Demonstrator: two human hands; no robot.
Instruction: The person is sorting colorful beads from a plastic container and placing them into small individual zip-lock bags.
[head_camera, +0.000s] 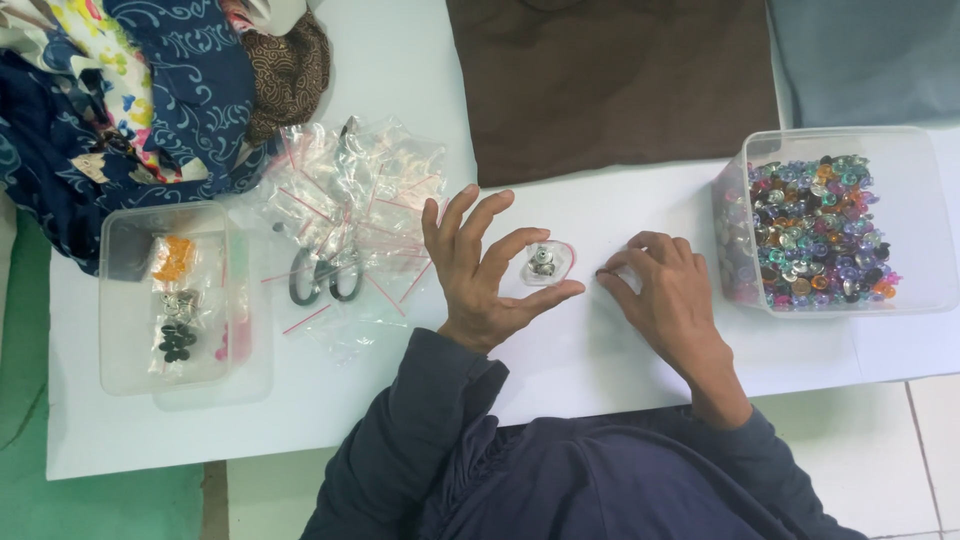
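Left hand pinches a small clear bag above the white tabletop

The left hand (480, 270) stands palm up, thumb and forefinger nipping a small clear bag (548, 264) with silvery pieces inside, other fingers fanned upward; the right hand (665, 290) rests knuckles up just beside it, fingertips pressed together on the tabletop (620, 350), near a clear tub of coloured beads (820, 230)
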